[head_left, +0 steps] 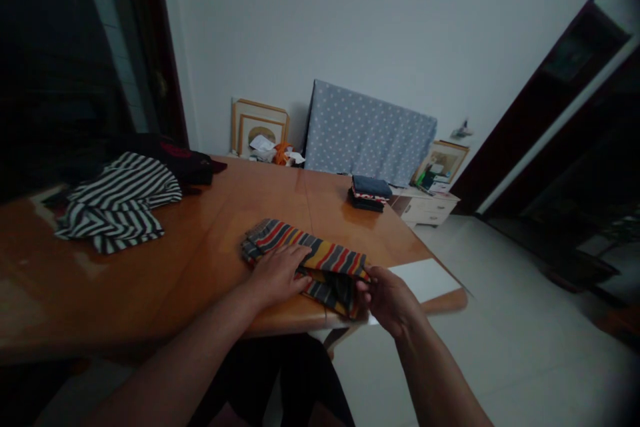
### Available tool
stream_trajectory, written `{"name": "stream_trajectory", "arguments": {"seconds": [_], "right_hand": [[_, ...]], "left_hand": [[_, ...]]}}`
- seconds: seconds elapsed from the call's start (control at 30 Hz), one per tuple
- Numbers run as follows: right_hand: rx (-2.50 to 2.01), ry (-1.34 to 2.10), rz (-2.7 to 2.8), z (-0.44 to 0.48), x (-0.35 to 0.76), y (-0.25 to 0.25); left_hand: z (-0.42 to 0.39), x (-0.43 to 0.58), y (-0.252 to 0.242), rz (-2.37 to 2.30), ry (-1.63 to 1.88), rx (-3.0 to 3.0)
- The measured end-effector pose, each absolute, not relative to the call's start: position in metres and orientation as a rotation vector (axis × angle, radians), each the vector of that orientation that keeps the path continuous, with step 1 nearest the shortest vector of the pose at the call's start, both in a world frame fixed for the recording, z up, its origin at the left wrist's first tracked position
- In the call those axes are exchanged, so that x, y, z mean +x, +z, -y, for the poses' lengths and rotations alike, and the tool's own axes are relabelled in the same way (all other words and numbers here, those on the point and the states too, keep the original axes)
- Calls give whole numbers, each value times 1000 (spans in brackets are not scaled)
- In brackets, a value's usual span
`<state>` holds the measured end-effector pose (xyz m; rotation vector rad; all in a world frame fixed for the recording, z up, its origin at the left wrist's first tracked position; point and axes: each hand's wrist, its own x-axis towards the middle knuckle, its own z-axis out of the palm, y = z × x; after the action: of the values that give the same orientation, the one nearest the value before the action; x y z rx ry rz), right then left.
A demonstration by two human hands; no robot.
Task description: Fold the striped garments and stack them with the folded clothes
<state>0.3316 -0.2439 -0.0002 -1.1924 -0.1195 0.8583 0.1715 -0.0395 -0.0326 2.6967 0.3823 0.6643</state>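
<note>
left grip: held open, pressed flat on folded red, yellow and grey striped knit cloth | right grip: pinched shut on its end | cloth kept at near edge of glossy orange-brown wooden desk | judged light, soft, limp; best taken by folded edges | loose black-and-white striped cloth left of it

- No text, label, brand or number can be read anywhere.
- The papers on the white cabinet are too small to read.
</note>
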Motion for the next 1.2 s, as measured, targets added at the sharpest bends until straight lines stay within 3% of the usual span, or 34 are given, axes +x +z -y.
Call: {"name": "stream_trajectory", "arguments": {"seconds": [0.53, 0.7, 1.03, 1.2], "right_hand": [[-1408, 748, 341, 263, 322, -15], [-1625, 737, 458, 270, 316, -29], [-1623, 732, 541, 268, 319, -19], [-1640, 665, 568, 272, 320, -19]], "left_hand": [[23, 160, -25, -305, 814, 2741], [25, 141, -32, -212, 687, 2787], [-5, 143, -23, -630, 825, 2889], [-20, 133, -11, -615, 1007, 2847]]}}
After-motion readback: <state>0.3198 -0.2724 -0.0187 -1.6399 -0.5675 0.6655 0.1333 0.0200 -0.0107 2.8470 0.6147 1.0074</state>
